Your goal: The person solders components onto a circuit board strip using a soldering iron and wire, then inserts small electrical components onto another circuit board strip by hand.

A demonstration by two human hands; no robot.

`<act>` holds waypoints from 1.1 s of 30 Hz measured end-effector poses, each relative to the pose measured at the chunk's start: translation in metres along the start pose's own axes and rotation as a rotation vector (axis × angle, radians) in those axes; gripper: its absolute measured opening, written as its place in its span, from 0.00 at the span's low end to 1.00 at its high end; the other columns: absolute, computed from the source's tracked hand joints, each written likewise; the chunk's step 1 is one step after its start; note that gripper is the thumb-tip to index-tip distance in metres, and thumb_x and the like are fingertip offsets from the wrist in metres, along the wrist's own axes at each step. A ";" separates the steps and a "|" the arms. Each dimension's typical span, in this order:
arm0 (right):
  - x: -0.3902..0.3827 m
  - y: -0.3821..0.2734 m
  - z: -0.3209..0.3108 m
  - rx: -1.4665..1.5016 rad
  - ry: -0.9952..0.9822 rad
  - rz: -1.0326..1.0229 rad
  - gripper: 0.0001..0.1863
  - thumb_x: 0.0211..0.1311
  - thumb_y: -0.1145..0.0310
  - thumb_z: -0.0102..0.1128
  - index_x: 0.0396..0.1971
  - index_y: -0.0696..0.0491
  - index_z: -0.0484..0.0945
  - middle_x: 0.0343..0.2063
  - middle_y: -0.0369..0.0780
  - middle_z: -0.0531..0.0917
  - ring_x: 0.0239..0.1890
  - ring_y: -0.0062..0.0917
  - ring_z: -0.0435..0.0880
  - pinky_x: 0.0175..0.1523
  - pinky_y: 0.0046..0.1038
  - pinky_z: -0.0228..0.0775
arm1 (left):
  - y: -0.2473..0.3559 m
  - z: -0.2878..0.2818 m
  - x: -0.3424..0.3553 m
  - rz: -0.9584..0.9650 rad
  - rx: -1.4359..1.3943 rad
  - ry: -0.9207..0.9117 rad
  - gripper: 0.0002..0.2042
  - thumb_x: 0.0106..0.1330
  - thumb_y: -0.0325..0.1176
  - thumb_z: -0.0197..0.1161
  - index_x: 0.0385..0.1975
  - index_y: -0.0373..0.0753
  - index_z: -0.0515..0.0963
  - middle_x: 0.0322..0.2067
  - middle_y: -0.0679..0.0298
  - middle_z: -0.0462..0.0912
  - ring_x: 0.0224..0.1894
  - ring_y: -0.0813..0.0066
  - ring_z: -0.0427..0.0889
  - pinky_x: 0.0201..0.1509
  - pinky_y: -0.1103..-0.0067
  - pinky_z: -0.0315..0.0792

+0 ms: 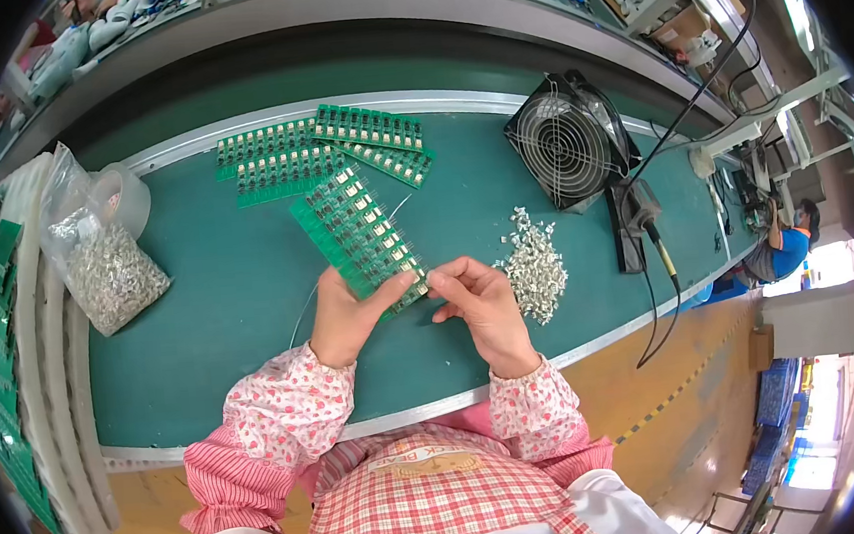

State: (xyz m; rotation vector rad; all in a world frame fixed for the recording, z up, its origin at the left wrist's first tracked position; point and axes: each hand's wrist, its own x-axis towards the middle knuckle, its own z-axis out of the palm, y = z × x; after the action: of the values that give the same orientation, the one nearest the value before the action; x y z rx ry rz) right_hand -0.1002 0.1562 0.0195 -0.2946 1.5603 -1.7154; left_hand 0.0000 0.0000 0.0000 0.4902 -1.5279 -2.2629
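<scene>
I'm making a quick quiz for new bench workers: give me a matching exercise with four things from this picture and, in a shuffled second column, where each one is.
Things
1. Nearest circuit board panel
2. Black fan
3. Clear bag of small parts
4. Loose pile of small parts

Places
A. Just right of the right hand
B. Held in the left hand
C. Left side, beside the translucent roll
D. Right side, near the table's far edge

Pairs: 1-B, 2-D, 3-C, 4-A

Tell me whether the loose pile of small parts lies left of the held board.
No, the pile lies right of the board, beside the right hand.
</scene>
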 end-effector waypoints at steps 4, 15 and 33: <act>0.000 0.000 0.005 -0.016 0.038 -0.032 0.10 0.68 0.66 0.65 0.39 0.58 0.80 0.33 0.35 0.83 0.37 0.17 0.82 0.37 0.21 0.77 | 0.000 -0.001 0.001 0.001 0.015 -0.006 0.10 0.63 0.25 0.71 0.41 0.33 0.80 0.36 0.66 0.85 0.37 0.82 0.83 0.41 0.81 0.76; -0.004 0.009 0.004 -0.087 0.042 -0.124 0.09 0.69 0.69 0.64 0.38 0.59 0.77 0.33 0.37 0.83 0.36 0.18 0.82 0.40 0.23 0.79 | 0.000 0.000 -0.002 0.011 0.042 -0.012 0.10 0.63 0.25 0.71 0.41 0.33 0.80 0.37 0.67 0.85 0.37 0.83 0.82 0.41 0.82 0.76; 0.024 -0.018 -0.071 -1.372 0.534 -0.666 0.08 0.54 0.73 0.71 0.35 0.52 0.84 0.34 0.40 0.82 0.38 0.38 0.76 0.46 0.36 0.68 | -0.003 -0.005 0.003 -0.050 -0.231 0.005 0.12 0.63 0.24 0.70 0.45 0.35 0.79 0.40 0.65 0.85 0.41 0.79 0.83 0.48 0.78 0.77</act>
State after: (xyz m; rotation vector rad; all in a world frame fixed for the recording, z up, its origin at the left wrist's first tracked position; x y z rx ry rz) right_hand -0.1680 0.1916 0.0127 -1.1890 3.1240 -0.8136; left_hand -0.0003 -0.0048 -0.0046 0.4714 -1.2427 -2.4344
